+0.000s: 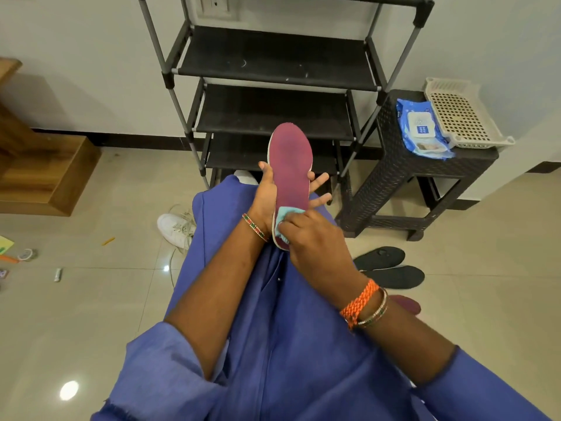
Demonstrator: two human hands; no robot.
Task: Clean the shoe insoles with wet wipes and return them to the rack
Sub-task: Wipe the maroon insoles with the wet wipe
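Observation:
A maroon insole stands almost upright over my lap, toe end up. My left hand holds it from behind, thumb on its left edge and fingertips showing past its right edge. My right hand grips a light blue wet wipe and presses it against the insole's heel end. The black shoe rack stands straight ahead, its shelves bare. A blue pack of wet wipes lies on a dark stool to the right. Two black insoles lie on the floor at my right, and a second maroon insole peeks out behind my right wrist.
A cream plastic basket sits on the stool beside the wipes. A white sneaker lies on the tiled floor left of my knee. Wooden steps are at the far left, with small scattered items on the floor nearby.

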